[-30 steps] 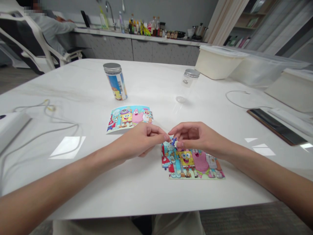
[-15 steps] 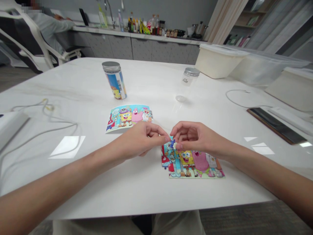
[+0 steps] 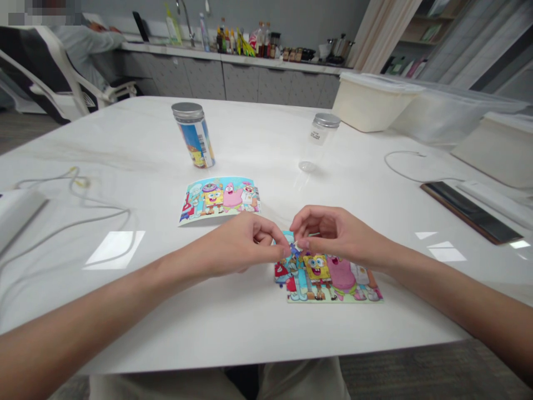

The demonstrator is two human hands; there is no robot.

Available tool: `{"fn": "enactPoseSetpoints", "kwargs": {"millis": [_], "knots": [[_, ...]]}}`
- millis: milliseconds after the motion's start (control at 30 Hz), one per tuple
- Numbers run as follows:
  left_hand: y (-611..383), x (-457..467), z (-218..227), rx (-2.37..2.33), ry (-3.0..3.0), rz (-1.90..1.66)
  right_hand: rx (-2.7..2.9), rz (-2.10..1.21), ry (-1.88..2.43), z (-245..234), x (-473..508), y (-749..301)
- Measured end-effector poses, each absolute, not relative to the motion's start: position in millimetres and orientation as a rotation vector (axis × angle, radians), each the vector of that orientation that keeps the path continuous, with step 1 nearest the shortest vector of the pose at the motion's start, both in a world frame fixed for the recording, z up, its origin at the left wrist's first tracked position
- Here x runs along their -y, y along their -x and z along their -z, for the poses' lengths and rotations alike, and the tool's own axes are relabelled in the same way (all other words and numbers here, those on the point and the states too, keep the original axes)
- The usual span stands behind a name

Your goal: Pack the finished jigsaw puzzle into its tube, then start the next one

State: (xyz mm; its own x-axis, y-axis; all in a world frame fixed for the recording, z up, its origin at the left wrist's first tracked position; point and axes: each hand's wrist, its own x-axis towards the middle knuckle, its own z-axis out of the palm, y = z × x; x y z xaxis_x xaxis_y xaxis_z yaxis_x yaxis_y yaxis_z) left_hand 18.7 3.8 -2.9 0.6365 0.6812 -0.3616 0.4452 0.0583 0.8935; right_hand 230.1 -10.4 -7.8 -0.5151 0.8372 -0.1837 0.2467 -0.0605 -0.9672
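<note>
Left hand (image 3: 250, 241) bends inward at centre frame, nearly pinched closed; cannot tell its hold. Right hand (image 3: 333, 230), facing it, pinches a blue puzzle piece (image 3: 295, 249) over the puzzle (image 3: 339, 280), below centre.

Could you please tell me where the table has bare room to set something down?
Bare table lies between the printed jar and the clear jar, and between the left forearm and the near edge. It is crowded at the puzzle, where the left hand and right hand are close, and at right, with storage boxes and a dark slab.
</note>
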Motion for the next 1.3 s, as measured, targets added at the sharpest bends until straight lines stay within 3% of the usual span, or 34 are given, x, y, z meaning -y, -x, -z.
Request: {"fn": "enactPoseSetpoints", "kwargs": {"millis": [1300], "knots": [[-18.0,-3.1,1.9,-0.958,-1.551,-0.228,1.747,-1.648,1.127,9.5,16.7,-225.1]]}}
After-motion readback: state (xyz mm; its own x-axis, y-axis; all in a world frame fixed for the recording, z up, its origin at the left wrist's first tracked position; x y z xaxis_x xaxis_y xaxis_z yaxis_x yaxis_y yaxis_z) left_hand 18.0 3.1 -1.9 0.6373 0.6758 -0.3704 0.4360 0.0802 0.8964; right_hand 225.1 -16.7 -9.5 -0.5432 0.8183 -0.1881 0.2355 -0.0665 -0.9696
